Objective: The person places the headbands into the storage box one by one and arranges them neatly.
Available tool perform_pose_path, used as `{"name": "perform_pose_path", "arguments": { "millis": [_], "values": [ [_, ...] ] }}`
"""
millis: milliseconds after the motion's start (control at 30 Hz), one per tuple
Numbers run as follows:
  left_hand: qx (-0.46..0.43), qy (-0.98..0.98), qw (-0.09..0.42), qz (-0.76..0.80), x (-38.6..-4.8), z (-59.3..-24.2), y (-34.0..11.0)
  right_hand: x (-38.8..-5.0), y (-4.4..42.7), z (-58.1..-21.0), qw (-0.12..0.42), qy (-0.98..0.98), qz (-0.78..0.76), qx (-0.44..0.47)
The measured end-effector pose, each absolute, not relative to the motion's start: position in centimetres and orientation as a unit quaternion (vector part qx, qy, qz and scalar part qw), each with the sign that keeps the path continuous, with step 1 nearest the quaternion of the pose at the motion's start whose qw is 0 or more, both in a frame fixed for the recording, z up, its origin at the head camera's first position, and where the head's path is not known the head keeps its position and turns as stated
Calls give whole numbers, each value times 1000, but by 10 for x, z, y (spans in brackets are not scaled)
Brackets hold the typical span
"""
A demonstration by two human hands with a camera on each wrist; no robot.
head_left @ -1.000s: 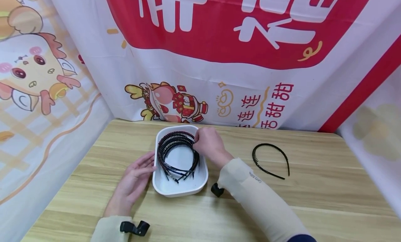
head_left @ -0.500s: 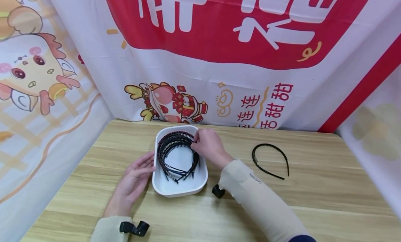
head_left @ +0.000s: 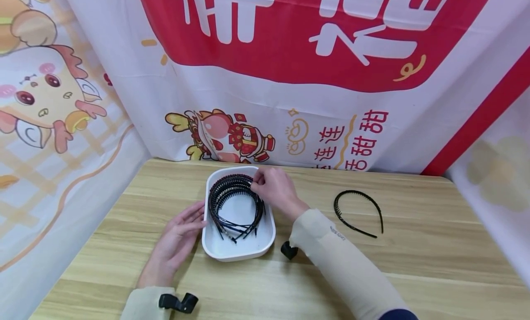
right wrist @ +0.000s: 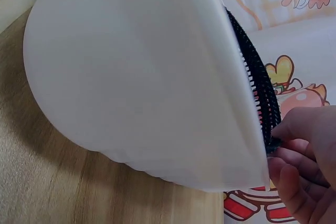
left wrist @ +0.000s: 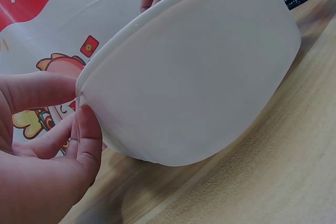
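A white rounded plastic tub [head_left: 232, 252] holds a stack of black toothed headbands [head_left: 215, 202] in the head view. At the tub's far right rim, my right hand [head_left: 276, 191] pinches the end of a headband with thumb and fingers; the right wrist view shows this hand [right wrist: 304, 161] at the dark band ends [right wrist: 260, 85]. Which bands it holds is hidden. My left hand [head_left: 178, 239] touches the tub's left side, its fingertips at the rim and outer wall in the left wrist view. A single black headband [head_left: 352, 191] lies on the table to the right.
The wooden table [head_left: 331, 288] ends at a white and red printed cloth [head_left: 265, 103] hanging behind it. More printed cloth [head_left: 95, 126] hangs on the left. Black wrist mounts [head_left: 178, 302] stick out from both sleeves.
My right hand has shifted slightly left and up along the headbands at the rim, its fingers changing place. My left hand, the tub and the loose headband stay put.
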State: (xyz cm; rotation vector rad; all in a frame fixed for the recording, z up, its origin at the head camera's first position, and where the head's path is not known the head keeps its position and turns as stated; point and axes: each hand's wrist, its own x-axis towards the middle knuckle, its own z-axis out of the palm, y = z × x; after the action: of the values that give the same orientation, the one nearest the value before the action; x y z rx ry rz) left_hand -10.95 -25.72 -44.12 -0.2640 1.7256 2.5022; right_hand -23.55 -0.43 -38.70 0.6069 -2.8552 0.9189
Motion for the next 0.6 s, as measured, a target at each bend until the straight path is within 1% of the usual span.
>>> {"name": "perform_pose_path", "arguments": {
  "millis": [133,600],
  "values": [
    [-85,566,45,819,-110,-440,-257,-237,-4,-387,44,-929,307,201],
    [-89,568,41,817,-111,-442,-257,-242,-11,-385,25,-930,307,202]
  ]
}}
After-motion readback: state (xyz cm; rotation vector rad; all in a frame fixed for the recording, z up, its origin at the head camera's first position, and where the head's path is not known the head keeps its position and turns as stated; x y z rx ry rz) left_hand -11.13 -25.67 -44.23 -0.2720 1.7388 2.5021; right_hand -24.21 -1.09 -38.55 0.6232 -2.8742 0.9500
